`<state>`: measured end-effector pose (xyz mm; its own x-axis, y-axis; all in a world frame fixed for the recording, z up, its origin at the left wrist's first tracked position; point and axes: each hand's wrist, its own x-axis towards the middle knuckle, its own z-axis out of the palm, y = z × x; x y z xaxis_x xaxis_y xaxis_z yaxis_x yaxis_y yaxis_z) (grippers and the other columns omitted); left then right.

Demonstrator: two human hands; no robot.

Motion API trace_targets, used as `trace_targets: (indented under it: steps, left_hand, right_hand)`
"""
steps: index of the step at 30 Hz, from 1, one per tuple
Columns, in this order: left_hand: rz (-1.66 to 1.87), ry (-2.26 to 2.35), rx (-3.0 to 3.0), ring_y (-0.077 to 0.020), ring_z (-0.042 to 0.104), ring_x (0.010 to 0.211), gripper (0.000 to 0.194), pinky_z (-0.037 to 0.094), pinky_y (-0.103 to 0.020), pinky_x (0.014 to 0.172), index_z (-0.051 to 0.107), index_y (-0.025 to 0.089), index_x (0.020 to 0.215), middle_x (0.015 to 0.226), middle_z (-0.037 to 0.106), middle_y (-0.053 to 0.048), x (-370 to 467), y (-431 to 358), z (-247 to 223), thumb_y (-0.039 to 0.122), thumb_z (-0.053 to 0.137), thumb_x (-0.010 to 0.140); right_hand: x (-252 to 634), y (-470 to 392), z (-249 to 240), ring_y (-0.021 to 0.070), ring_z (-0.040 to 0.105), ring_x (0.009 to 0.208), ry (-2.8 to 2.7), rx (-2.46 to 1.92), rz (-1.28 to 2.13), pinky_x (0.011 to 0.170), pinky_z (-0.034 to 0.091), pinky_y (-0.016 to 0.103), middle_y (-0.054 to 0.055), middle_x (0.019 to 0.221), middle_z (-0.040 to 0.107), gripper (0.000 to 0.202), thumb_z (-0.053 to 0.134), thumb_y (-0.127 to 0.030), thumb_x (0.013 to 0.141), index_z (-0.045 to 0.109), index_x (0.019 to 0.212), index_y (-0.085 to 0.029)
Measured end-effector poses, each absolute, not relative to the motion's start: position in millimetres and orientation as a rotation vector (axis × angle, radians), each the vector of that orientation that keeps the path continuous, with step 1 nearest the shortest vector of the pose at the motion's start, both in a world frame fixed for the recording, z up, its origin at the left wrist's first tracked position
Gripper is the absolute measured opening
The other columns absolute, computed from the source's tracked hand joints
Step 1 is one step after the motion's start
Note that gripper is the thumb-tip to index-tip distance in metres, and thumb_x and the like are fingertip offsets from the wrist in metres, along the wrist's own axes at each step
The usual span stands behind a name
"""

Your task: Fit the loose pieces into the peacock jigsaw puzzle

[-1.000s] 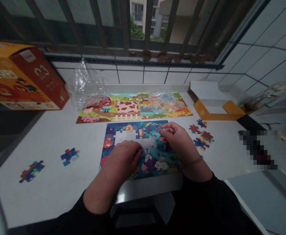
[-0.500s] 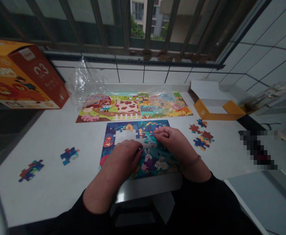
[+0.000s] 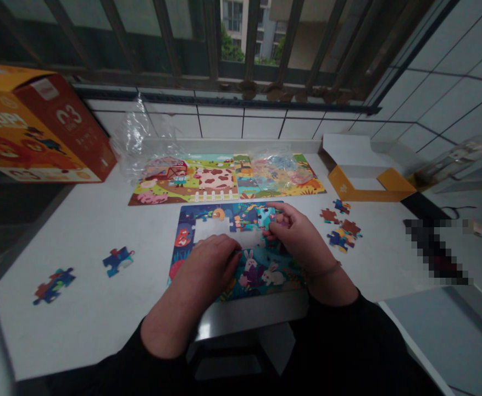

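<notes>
A dark blue jigsaw puzzle (image 3: 185, 223) with rabbits lies at the counter's front, its pale tray base bare in an upper-middle gap. My right hand (image 3: 292, 231) is over its upper right, thumb and fingers closed on a teal puzzle piece (image 3: 265, 215); the fingers partly cover it. Resting on the puzzle's lower left is my left hand (image 3: 214, 258), bent at the knuckles, the thumb a little apart from the fingers. Nothing shows in it, though its fingertips are partly hidden.
Loose pieces (image 3: 348, 230) lie to the right, other pieces (image 3: 118, 261) to the left. Behind are a farm puzzle (image 3: 216, 179), crumpled clear plastic (image 3: 137, 143) and an open yellow box (image 3: 368, 192). A large orange box (image 3: 67, 129) stands at the back left.
My right hand has shifted slightly, its fingers now spread around the teal piece, which shows more at the puzzle's upper right. My left hand has stayed in place.
</notes>
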<state>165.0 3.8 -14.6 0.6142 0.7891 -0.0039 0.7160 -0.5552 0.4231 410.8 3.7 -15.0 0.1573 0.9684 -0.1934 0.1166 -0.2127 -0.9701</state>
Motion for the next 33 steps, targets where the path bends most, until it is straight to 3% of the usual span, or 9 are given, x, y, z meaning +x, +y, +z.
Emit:
trace_targets:
  steps: [5,9,12,18,22,33]
  left_hand:
    - [0.260,1.191,2.455,-0.0287,0.072,0.100,0.016,0.055,-0.043,0.089,0.075,0.022,0.110,0.108,0.078,-0.010,166.0,3.7,-12.7,0.024,0.059,0.106]
    - [0.241,1.197,2.448,-0.0290,0.071,0.101,0.016,0.055,-0.044,0.090,0.074,0.022,0.110,0.109,0.078,-0.010,166.2,3.4,-11.0,0.024,0.059,0.106]
    - [0.235,1.207,2.456,-0.0288,0.071,0.101,0.017,0.055,-0.044,0.090,0.074,0.022,0.110,0.108,0.078,-0.010,166.6,3.1,-10.9,0.025,0.058,0.107]
    - [0.237,1.201,2.467,-0.0288,0.071,0.100,0.018,0.055,-0.043,0.089,0.074,0.022,0.109,0.107,0.078,-0.010,166.4,3.5,-12.7,0.026,0.057,0.107]
    - [0.233,1.203,2.462,-0.0290,0.072,0.101,0.017,0.055,-0.043,0.089,0.075,0.022,0.110,0.107,0.079,-0.010,165.6,3.7,-13.3,0.025,0.058,0.107]
    - [0.288,1.277,2.477,-0.0288,0.074,0.099,0.021,0.056,-0.042,0.089,0.077,0.021,0.107,0.104,0.081,-0.010,149.3,10.6,-7.4,0.025,0.056,0.107]
  right_hand:
    - [412.5,1.1,-14.4,0.0177,0.065,0.060,-1.140,-1.622,1.085,0.049,0.043,0.026,-0.005,0.068,0.064,0.025,0.077,-0.039,0.086,0.065,0.103,-0.024]
    - [414.3,-0.7,-15.7,0.0134,0.053,0.054,-1.219,-1.643,1.058,0.049,0.040,0.027,-0.005,0.066,0.061,0.027,0.078,-0.046,0.087,0.062,0.088,-0.024]
    - [414.4,-0.6,-16.6,0.0132,0.053,0.054,-1.229,-1.624,1.091,0.050,0.041,0.026,-0.004,0.069,0.063,0.029,0.079,-0.045,0.085,0.060,0.091,-0.024]
    - [413.5,1.6,-12.6,0.0176,0.069,0.067,-1.232,-1.564,1.153,0.055,0.048,0.027,-0.003,0.082,0.069,0.043,0.077,-0.034,0.085,0.066,0.125,-0.024]
    - [414.2,1.5,-10.8,0.0151,0.064,0.064,-1.337,-1.600,1.119,0.053,0.045,0.026,-0.002,0.080,0.068,0.032,0.073,-0.033,0.087,0.074,0.117,-0.022]
    - [416.9,0.9,-16.6,0.0124,0.047,0.058,-1.300,-1.560,1.131,0.051,0.037,0.027,-0.005,0.076,0.060,0.034,0.073,-0.041,0.089,0.070,0.116,-0.021]
